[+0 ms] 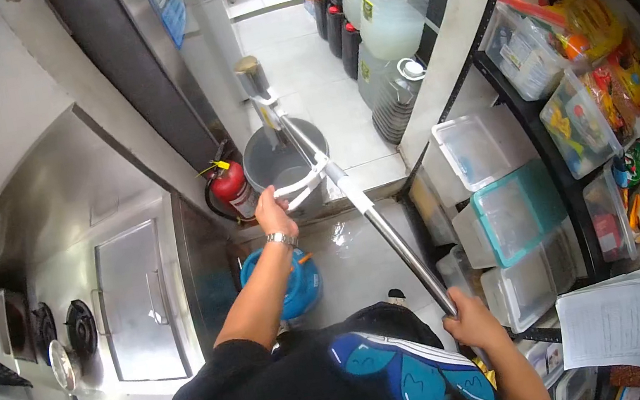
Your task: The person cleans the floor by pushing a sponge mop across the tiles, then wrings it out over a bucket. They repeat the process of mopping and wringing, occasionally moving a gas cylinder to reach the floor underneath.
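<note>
A long mop with a metal pole [403, 245] and a white lever frame slants from lower right to upper middle. My left hand [274, 214] is closed on the white lever of the mop, near its middle. Lower down, my right hand [468, 317] grips the metal pole near its end. The mop's head end [252, 75] is raised over the far rim of a grey bucket [259, 159], which stands on the floor beyond my left hand.
Beside the bucket stands a red fire extinguisher [230, 182]. A blue gas cylinder [300, 287] is below my left forearm. Shelves with plastic bins [488, 148] line the right; a steel stove counter [136, 304] lines the left. Large water jugs [395, 12] stand ahead. A floor step [369, 192] crosses the middle.
</note>
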`<state>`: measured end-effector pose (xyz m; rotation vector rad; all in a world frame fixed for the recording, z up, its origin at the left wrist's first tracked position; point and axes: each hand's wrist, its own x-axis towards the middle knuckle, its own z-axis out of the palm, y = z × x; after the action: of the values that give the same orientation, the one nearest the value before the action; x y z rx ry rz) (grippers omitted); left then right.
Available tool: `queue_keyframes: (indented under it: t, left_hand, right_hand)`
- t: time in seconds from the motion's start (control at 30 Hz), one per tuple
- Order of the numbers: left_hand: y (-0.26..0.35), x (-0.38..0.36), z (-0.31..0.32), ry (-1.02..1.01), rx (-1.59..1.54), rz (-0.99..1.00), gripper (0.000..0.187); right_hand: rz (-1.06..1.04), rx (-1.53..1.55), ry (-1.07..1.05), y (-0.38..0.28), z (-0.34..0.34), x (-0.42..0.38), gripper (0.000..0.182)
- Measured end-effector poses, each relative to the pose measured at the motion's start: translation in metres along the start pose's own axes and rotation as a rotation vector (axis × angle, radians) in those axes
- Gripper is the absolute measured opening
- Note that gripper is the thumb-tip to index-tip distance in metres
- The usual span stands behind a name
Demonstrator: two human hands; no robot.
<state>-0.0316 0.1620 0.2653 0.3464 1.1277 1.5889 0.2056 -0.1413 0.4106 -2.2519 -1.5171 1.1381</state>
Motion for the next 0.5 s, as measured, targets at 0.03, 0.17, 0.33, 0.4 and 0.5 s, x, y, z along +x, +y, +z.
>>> queue_keyframes:
  t: [0.03,0.17,0.33,0.4,0.5]
  left_hand:
    - [0.001,-0.005,-0.001,0.003,-0.053,-0.035,0.017]
    - [0.006,-0.026,0.001,-0.042,-0.120,-0.082,0.022]
    - [0.010,-0.023,0.002,-0.053,-0.107,-0.072,0.021]
    - [0.011,-0.025,0.005,-0.044,-0.083,-0.073,0.021]
    - [0.009,-0.025,0.004,-0.075,-0.102,-0.081,0.020]
  right_hand:
    - [-0.036,-0.021,0.007,-0.003,0.001,0.003,0.026]
    - [0.007,0.013,0.002,-0.019,0.014,0.015,0.027]
    - [0.018,-0.005,0.003,-0.026,0.020,0.015,0.027]
    - [0.006,-0.020,0.019,-0.030,0.018,0.012,0.027]
    - [0.009,-0.032,0.029,-0.033,0.019,0.009,0.027]
